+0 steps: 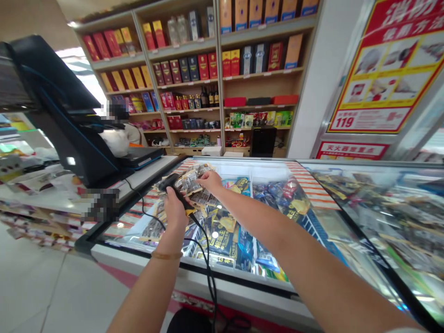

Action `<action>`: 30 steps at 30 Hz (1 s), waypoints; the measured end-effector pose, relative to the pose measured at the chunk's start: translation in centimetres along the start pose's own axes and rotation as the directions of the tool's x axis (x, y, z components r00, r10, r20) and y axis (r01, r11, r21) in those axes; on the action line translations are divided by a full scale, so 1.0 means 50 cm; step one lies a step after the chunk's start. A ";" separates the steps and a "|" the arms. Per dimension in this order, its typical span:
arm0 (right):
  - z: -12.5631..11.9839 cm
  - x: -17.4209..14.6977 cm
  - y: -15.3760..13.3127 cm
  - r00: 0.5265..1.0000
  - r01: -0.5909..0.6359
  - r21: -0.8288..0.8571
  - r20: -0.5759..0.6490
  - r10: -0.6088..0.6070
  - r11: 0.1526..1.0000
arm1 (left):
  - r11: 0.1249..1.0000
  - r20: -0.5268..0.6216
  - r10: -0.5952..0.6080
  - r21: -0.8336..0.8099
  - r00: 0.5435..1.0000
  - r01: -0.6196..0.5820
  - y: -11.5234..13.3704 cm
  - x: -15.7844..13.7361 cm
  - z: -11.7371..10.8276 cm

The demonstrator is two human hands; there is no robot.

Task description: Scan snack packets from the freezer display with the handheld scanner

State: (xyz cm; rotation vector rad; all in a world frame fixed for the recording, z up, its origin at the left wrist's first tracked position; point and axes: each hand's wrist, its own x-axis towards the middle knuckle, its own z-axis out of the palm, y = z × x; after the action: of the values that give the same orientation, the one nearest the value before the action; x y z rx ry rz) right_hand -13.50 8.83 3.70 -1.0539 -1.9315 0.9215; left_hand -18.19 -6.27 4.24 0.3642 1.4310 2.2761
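My left hand [175, 210] is wrapped round a black and yellow handheld barcode scanner [181, 198], its head pointing toward a pile of small clear snack packets [189, 182]. A black cable hangs from the scanner's handle. My right hand [211, 180] is closed in a pinch at the right side of the pile, on the edge of one packet. The packets lie on the glass top of a chest freezer [121, 259]. Under the glass, blue and dark bags [222, 236] stand in wire baskets.
At the left a black checkout terminal [65, 111] stands on a white counter [163, 162]. A person [133, 134] is behind it. Shelves of boxed bottles [190, 69] line the back wall. A second glass-topped freezer [381, 208] is on the right. The cable [210, 277] droops over the front edge.
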 end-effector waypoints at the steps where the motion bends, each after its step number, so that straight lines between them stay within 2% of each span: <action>1: -0.014 -0.002 0.008 1.000 0.008 0.006 -0.015 -0.008 1.000 | 1.000 0.004 -0.009 0.002 1.000 0.009 -0.002 -0.005 0.009; 4: -0.079 -0.016 0.052 0.996 0.052 0.020 -0.070 -0.050 0.998 | 0.999 0.040 -0.022 -0.022 0.999 0.023 -0.013 -0.026 0.041; 7: -0.184 -0.048 0.128 0.991 0.087 0.011 -0.101 -0.085 0.996 | 0.998 0.082 -0.020 -0.049 0.996 0.025 -0.038 -0.059 0.084; 11: -0.370 -0.118 0.247 0.978 0.007 -0.101 -0.207 -0.028 0.995 | 0.993 0.202 -0.110 -0.013 0.973 0.115 -0.082 -0.129 0.152; 13: -0.470 -0.162 0.299 0.953 -0.081 -0.161 -0.301 0.030 0.984 | 0.985 0.262 -0.168 0.014 0.950 0.170 -0.101 -0.171 0.187; 16: -0.624 -0.240 0.360 0.929 -0.227 -0.273 -0.349 0.123 0.935 | 0.980 0.365 -0.193 0.023 0.911 0.199 -0.126 -0.232 0.237; 18: -0.728 -0.299 0.389 0.934 -0.293 -0.381 -0.312 0.176 0.877 | 0.975 0.437 -0.216 0.050 0.873 0.216 -0.140 -0.267 0.264; 20: -0.830 -0.360 0.408 0.942 -0.336 -0.500 -0.191 0.277 0.798 | 0.967 0.491 -0.255 0.102 0.833 0.235 -0.152 -0.299 0.286; 21: -0.876 -0.391 0.413 0.930 -0.356 -0.557 -0.132 0.344 0.750 | 0.962 0.517 -0.271 0.131 0.812 0.238 -0.158 -0.313 0.296; 23: -0.955 -0.449 0.418 0.876 -0.360 -0.663 0.001 0.482 0.657 | 0.959 0.567 -0.284 0.176 0.773 0.223 -0.169 -0.339 0.310; 25: -1.004 -0.498 0.417 0.808 -0.394 -0.719 0.027 0.589 0.573 | 0.961 0.619 -0.276 0.199 0.735 0.193 -0.182 -0.359 0.318; 27: -1.021 -0.532 0.414 0.732 -0.458 -0.726 0.019 0.681 0.512 | 0.964 0.670 -0.262 0.218 0.694 0.153 -0.197 -0.373 0.321; 28: -1.019 -0.543 0.412 0.714 -0.478 -0.721 0.013 0.700 0.501 | 0.963 0.691 -0.260 0.235 0.675 0.130 -0.205 -0.378 0.320; 29: -1.013 -0.549 0.411 0.721 -0.484 -0.714 0.002 0.693 0.506 | 0.961 0.706 -0.261 0.256 0.658 0.107 -0.212 -0.382 0.318; 30: -1.002 -0.550 0.410 0.749 -0.477 -0.710 -0.021 0.662 0.518 | 0.957 0.716 -0.265 0.277 0.645 0.085 -0.219 -0.385 0.315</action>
State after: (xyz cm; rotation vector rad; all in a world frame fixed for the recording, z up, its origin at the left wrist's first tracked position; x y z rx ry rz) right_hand 47.09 4.74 2.76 -2.2355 -2.2327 0.6804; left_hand 7.82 0.99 1.29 1.0478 1.1767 1.4890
